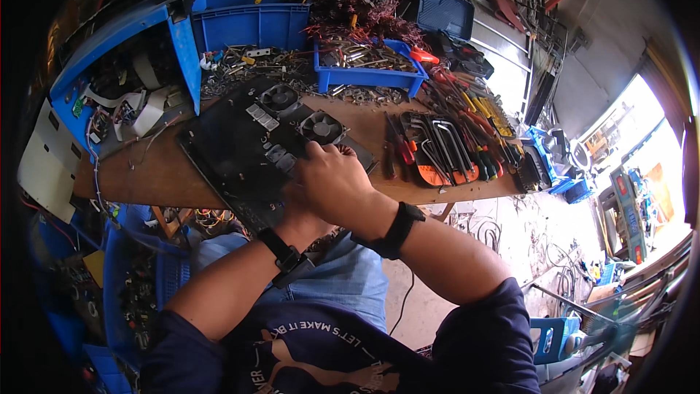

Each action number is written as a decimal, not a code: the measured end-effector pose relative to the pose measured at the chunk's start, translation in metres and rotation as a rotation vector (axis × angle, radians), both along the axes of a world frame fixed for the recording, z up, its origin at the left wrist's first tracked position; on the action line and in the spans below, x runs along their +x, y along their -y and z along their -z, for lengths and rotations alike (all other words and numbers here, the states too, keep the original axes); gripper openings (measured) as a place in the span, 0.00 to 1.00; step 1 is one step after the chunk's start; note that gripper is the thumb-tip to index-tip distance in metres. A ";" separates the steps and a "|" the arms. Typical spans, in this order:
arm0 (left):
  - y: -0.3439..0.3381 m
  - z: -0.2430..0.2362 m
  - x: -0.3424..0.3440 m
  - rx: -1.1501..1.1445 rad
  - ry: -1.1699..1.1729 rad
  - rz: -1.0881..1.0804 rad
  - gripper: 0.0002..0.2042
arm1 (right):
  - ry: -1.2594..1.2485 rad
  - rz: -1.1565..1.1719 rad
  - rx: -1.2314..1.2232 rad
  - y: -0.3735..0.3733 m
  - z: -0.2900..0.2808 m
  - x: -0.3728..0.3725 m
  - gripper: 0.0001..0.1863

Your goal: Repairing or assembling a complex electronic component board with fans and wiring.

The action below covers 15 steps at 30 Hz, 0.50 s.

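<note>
A flat black metal panel (219,138) lies tilted on the wooden bench in front of me, with two round cooling fans near its far right side: a farther fan (280,97) and a nearer fan (321,128). My right hand (334,179) is over the panel's near right part, just below the nearer fan, its fingers curled closed. Whatever they grip is hidden, though a small coppery-brown part shows by the fingertips. Crossed beneath the right wrist, my left hand (297,211) rests at the panel's near edge. Its fingers are mostly covered.
Hex keys (446,146) and screwdrivers (485,160) lie to the right. A blue tray (364,79) of metal bits stands behind, beside loose screws and a blue crate (251,28). Left is an open blue case (109,58) with wires. Cables (554,255) litter the floor.
</note>
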State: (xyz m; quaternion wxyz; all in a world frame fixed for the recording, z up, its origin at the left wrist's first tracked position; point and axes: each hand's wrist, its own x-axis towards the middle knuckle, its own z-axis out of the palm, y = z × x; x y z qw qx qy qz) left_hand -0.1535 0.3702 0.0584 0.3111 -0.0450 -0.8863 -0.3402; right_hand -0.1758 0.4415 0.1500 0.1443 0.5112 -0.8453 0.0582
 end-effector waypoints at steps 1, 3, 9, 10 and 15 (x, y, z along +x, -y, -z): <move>0.003 -0.003 -0.001 -0.016 0.016 -0.004 0.19 | -0.001 -0.007 -0.006 -0.004 0.001 0.003 0.15; 0.006 -0.006 0.002 -0.048 0.048 -0.015 0.19 | -0.002 -0.014 -0.013 -0.007 0.004 0.005 0.11; 0.005 -0.016 0.014 -0.144 0.144 -0.053 0.19 | 0.031 -0.031 -0.099 -0.018 0.014 0.010 0.15; 0.008 -0.017 0.016 -0.160 0.161 -0.060 0.20 | 0.059 -0.024 -0.128 -0.019 0.018 0.011 0.15; 0.008 -0.027 0.019 -0.234 0.246 -0.075 0.20 | 0.037 -0.034 -0.225 -0.025 0.021 0.015 0.16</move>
